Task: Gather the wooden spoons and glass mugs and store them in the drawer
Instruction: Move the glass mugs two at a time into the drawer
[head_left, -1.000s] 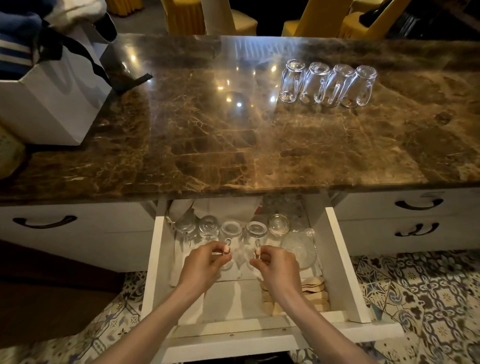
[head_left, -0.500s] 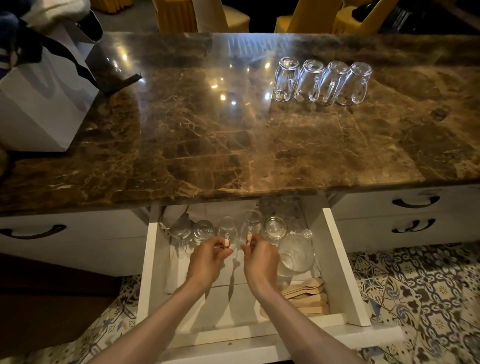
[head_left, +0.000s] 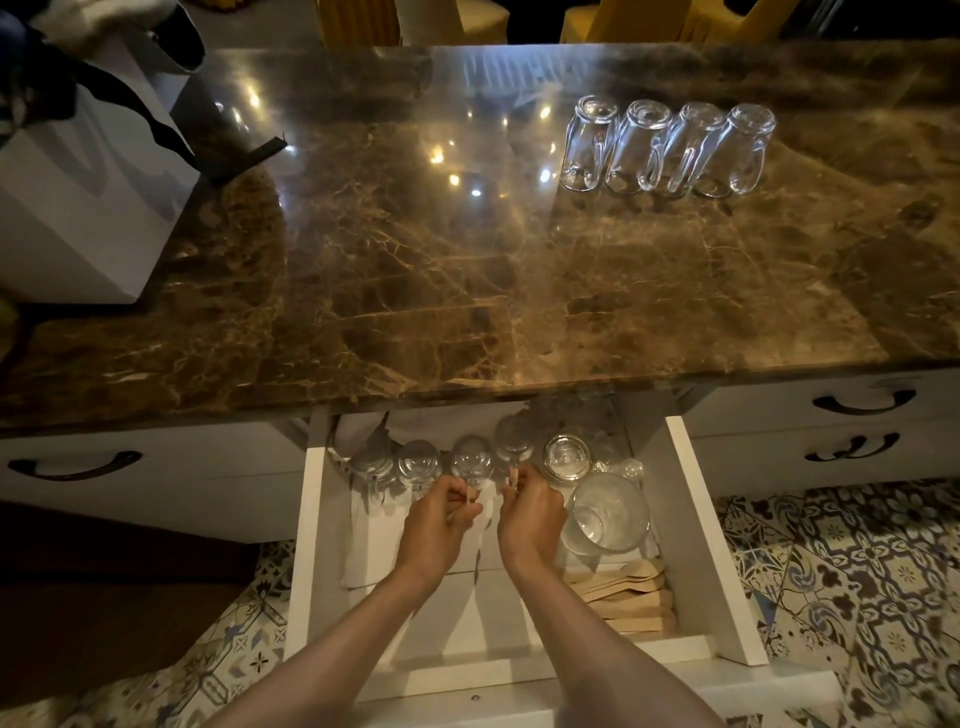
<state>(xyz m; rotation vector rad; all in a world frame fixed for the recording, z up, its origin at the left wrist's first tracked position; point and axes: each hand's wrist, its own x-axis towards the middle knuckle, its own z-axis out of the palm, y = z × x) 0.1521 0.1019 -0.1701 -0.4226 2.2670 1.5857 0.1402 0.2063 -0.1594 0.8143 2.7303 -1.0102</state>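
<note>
Mugs (head_left: 470, 462) in drawer (head_left: 696, 525), gripped by both hands (head_left: 436, 525).

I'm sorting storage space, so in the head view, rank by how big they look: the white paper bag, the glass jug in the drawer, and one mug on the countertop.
1. white paper bag
2. glass jug
3. mug on the countertop

The jug sits nearer the camera, so its lead over the mug is unsure.

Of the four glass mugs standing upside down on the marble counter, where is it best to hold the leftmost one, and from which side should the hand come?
Probably by its handle. The leftmost mug stands upside down with the handle on the side toward the person, so a hand can come from the near side. Its right side stands close against the next mug; its left side is free.
</note>
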